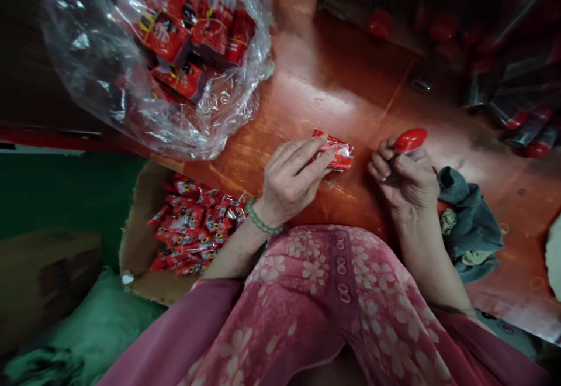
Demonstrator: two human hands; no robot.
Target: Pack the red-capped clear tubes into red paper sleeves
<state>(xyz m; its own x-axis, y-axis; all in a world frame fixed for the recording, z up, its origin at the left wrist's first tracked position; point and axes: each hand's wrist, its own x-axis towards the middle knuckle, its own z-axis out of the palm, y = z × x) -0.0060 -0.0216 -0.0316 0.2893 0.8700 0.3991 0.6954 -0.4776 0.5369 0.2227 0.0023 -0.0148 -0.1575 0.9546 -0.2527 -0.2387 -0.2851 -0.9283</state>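
Note:
My left hand (291, 184), with a green bead bracelet (263, 222) on its wrist, has its fingers closed over a small red printed packet (339, 155) at the middle of the table. Whether it is one packet or a small stack, I cannot tell. To the right, my right hand (405, 175) is wrapped around a tube with a glossy red rounded end (411, 140) pointing up. Most of the tube is hidden in my palm. A gap of bare tabletop lies between the two hands.
A clear plastic bag (184, 131) holds bundled red packets at the upper left. A cardboard box (144, 228) with many loose red packets stands below it. Clear tubes with red ends (517, 120) lie at the right. A dark grey cloth (475, 222) sits beside my right wrist.

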